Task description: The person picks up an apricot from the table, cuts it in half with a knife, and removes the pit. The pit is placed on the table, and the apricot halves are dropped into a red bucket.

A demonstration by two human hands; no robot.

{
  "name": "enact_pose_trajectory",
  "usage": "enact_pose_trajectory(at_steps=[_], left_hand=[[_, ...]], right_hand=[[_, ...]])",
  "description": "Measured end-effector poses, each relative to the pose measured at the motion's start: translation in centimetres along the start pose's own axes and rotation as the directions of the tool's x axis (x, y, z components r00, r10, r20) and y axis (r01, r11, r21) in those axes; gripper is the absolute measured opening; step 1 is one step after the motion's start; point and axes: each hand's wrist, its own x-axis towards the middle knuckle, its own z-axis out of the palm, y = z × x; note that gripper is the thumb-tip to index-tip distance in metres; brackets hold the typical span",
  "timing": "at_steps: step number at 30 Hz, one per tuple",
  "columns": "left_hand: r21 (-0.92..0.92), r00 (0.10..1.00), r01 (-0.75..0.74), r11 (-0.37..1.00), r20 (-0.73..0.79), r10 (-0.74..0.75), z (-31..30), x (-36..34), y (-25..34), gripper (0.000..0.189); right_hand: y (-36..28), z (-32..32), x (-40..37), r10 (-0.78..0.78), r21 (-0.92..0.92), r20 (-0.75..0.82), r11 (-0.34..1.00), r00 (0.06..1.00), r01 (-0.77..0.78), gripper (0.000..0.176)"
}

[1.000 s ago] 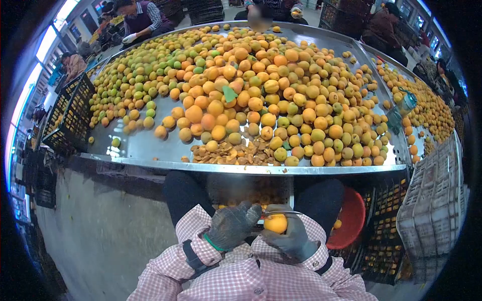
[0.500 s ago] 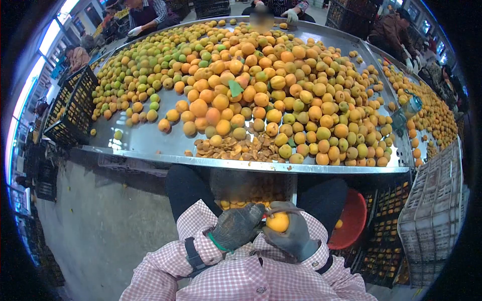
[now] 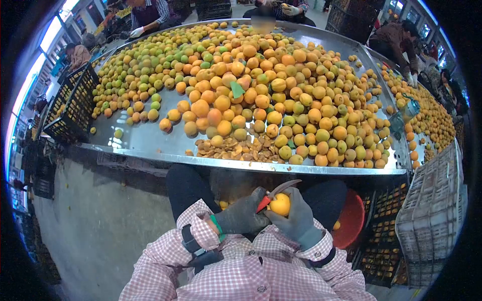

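Both my hands wear dark grey gloves and meet over my lap, below the table edge. My right hand (image 3: 297, 219) cups an orange-yellow apricot (image 3: 280, 204). A small knife (image 3: 273, 193) with a red handle is gripped in my left hand (image 3: 242, 216); its blade points up and to the right, over the top of the fruit. The two hands touch each other around the fruit. My sleeves are pink-and-white check.
A steel table (image 3: 145, 143) carries a large heap of orange and green apricots (image 3: 271, 85), with a pile of brown pits (image 3: 233, 149) at its near edge. A red basin (image 3: 351, 218) sits right of my knee. Black crates (image 3: 70, 108) stand left, pale crates (image 3: 432, 210) right. Other people work around the far side.
The knife blade lay flat across the top of the apricot; now it is tilted up to the right and the red handle shows. Both hands have risen slightly.
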Motion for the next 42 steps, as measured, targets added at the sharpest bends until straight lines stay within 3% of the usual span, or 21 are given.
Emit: enact_pose_trajectory(at_steps=[1,3,5,9,10,11,12,13,14,15,16,18,19,21,23,26,29,31,35,37,42], left_hand=[[-0.036,1.0,-0.023,0.999,0.011,0.023,-0.2,0.4,-0.2,0.048],[-0.076,0.998,-0.05,0.996,0.025,0.052,0.2,1.1,-0.8,0.05],[-0.293,0.998,-0.069,0.954,-0.008,0.069,1.0,1.8,-1.6,0.054],[-0.426,0.998,-0.061,0.903,-0.015,0.06,-0.8,1.7,1.3,0.05],[-0.449,0.997,0.083,0.89,0.038,-0.074,-2.3,1.6,2.2,0.049],[-0.462,0.974,0.226,0.858,0.093,-0.206,-3.5,1.4,2.6,0.049],[-0.468,0.991,-0.008,0.884,-0.121,-0.055,-4.0,1.2,2.5,0.051],[-0.471,0.979,0.005,0.882,-0.176,-0.1,-5.1,0.8,3.8,0.06],[-0.469,0.979,-0.107,0.877,-0.203,0.011,-5.0,1.0,3.1,0.063],[-0.462,0.966,-0.215,0.86,-0.23,0.119,-4.8,1.0,2.9,0.066],[-0.461,0.966,-0.22,0.86,-0.228,0.125,-4.4,0.9,3.2,0.066],[-0.044,0.944,-0.242,0.969,-0.242,0.225,-3.9,0.6,4.4,0.062],[-0.037,0.943,-0.247,0.968,-0.241,0.231,-3.9,0.5,4.9,0.062],[0.155,0.979,-0.091,0.984,-0.166,0.117,-3.6,0.1,5.5,0.051],[0.159,0.971,-0.112,0.981,-0.192,0.142,-2.6,-0.2,4.2,0.045],[0.164,0.942,-0.213,0.963,-0.226,0.247,-2.1,-0.7,4.1,0.043],[0.235,0.939,-0.18,0.955,-0.25,0.238,-2.3,-0.9,4.8,0.04],[0.295,0.987,-0.053,0.954,-0.132,0.095,-2.5,-0.7,5.2,0.041],[0.264,0.988,-0.069,0.962,-0.116,0.103,-2.6,-1.1,4.5,0.039],[0.327,0.996,-0.079,0.942,-0.019,0.09,-2.9,-1.5,4.7,0.042],[0.298,0.995,-0.064,0.952,-0.059,0.086,-1.7,-2.0,3.6,0.044]], right_hand=[[0.6,-0.2,0.2,-0.002,-0.004,-0.001,1.0,1.0,0.002,0.049],[2.1,-0.5,1.0,-0.125,0.373,0.057,0.923,0.99,0.095,0.05],[1.8,-0.8,1.2,-0.092,0.452,0.036,0.89,0.995,0.066,0.051],[-0.6,-1.9,1.3,-0.022,0.617,0.031,0.787,0.999,-0.002,0.051],[0.2,-2.0,1.2,-0.018,0.614,0.025,0.79,1.0,-0.001,0.051],[1.6,-2.0,1.0,0.015,0.359,-0.123,0.933,0.992,0.031,0.053],[2.3,-2.2,1.0,0.005,0.074,-0.274,0.997,0.962,0.016,0.056],[2.6,-2.7,0.9,0.005,0.067,-0.284,0.998,0.959,0.015,0.056],[2.5,-3.3,0.8,0.186,0.633,-0.137,0.772,0.973,-0.059,0.059],[2.2,-3.8,0.6,0.245,0.955,0.088,0.255,0.966,-0.152,0.062],[1.7,-3.8,0.7,0.193,0.96,0.061,0.257,0.979,-0.11,0.064],[1.5,-3.5,0.7,0.145,0.941,0.025,0.331,0.989,-0.072,0.063],[1.4,-3.2,0.7,0.102,0.915,-0.003,0.401,0.995,-0.038,0.063],[0.9,-2.7,0.7,0.096,0.925,-0.052,0.379,0.994,0.012,0.063],[1.0,-2.6,0.6,0.047,0.836,-0.152,0.539,0.987,0.103,0.063],[0.9,-2.9,0.6,0.003,0.814,-0.104,0.575,0.995,0.083,0.064],[-0.3,-3.0,0.4,-0.045,0.837,-0.094,0.537,0.995,0.104,0.057],[-0.5,-3.0,0.3,-0.086,0.812,-0.105,0.568,0.991,0.136,0.057],[-1.0,-3.0,0.4,-0.097,0.86,-0.08,0.497,0.992,0.118,0.059],[-1.1,-3.1,0.4,-0.083,0.869,-0.037,0.489,0.996,0.073,0.06],[-1.2,-2.8,0.3,-0.064,0.896,-0.009,0.442,0.998,0.036,0.063]])
